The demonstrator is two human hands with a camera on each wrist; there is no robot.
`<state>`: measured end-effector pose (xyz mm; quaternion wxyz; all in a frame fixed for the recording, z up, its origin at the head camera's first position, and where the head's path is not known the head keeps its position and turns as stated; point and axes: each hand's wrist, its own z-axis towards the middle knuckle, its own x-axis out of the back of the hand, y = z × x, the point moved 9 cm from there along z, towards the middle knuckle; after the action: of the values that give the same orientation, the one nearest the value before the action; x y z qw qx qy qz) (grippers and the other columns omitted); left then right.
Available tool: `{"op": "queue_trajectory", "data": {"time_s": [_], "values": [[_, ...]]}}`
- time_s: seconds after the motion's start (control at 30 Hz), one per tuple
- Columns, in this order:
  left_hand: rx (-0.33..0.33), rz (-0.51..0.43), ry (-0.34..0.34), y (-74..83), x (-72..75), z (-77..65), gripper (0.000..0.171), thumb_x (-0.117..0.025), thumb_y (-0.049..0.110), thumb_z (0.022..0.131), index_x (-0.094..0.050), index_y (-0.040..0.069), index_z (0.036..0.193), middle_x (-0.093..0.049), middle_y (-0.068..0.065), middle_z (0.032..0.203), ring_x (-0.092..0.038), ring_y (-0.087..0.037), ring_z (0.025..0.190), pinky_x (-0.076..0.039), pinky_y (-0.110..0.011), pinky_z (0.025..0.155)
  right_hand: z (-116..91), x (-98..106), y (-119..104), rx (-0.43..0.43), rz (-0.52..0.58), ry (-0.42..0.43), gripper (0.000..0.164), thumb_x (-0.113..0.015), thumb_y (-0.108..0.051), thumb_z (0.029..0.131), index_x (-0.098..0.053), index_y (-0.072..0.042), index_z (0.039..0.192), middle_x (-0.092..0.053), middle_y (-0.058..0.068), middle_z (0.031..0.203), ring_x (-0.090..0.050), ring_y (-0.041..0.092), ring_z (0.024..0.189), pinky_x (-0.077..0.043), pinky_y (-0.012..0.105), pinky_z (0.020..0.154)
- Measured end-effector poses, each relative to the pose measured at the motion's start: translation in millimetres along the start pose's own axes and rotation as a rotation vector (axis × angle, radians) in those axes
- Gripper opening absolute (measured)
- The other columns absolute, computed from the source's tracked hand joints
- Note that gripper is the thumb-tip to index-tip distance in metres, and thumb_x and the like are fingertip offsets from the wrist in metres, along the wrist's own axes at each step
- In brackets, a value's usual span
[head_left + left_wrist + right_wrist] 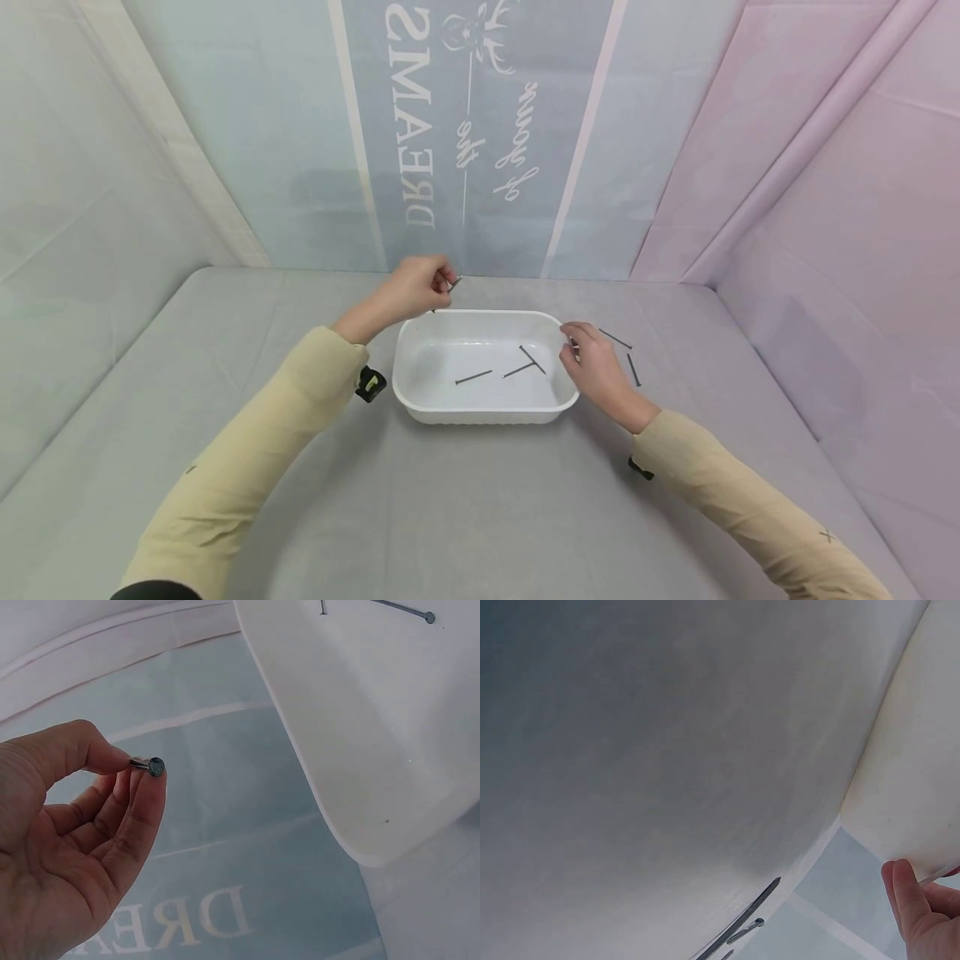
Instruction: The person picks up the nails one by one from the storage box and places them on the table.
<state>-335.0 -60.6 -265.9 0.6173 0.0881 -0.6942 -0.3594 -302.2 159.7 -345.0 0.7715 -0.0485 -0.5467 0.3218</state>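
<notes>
Through my feeds, the left hand [418, 283] has a narrow grip, thumb and finger pinching a nail [156, 766] by the far rim of the white tub [486, 416]. Over on the right, the right hand [595, 367] grips the tub's rim near its far corner. Counting now: three nails [474, 377] lie on the tub floor, two more nails [633, 370] on the desk [487, 508] just outside. I'd call it partway, those two left to handle; which way they're going, I can't tell.
</notes>
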Motion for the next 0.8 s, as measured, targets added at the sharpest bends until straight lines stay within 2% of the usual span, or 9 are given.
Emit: {"op": "queue_trajectory", "data": {"time_s": [0.27,0.47,0.8], "values": [[0.022,-0.046,0.034,-18.9,8.9,-5.1,0.020,-0.056,-0.001,0.082,-0.056,-0.005,0.102,-0.058,-0.015,0.093,-0.054,-0.025,0.085,-0.048,-0.030,0.071,0,-2,1,-0.021,-0.008,-0.018,0.030,-0.048,0.002,0.085,-0.055,0.011,0.114,-0.053,0.022,0.116,-0.060,0.030,0.093,-0.054,0.029,0.074],[0.056,-0.084,0.064,-31.6,13.9,-9.8,0.021,-0.056,0.000,0.083,-0.055,-0.006,0.103,-0.056,-0.016,0.092,-0.053,-0.026,0.085,-0.047,-0.031,0.071,0,-1,0,-0.012,-0.008,-0.010,0.030,-0.049,0.002,0.085,-0.055,0.011,0.113,-0.053,0.022,0.115,-0.060,0.030,0.093,-0.054,0.029,0.074],[0.179,-0.153,0.106,-59.4,20.1,-18.5,0.022,-0.054,0.002,0.085,-0.056,-0.006,0.106,-0.056,-0.017,0.093,-0.055,-0.025,0.083,-0.050,-0.033,0.071,1,-1,-1,-0.017,-0.013,-0.016,0.030,-0.048,0.002,0.085,-0.055,0.011,0.113,-0.053,0.021,0.116,-0.060,0.030,0.093,-0.054,0.029,0.074]]}}
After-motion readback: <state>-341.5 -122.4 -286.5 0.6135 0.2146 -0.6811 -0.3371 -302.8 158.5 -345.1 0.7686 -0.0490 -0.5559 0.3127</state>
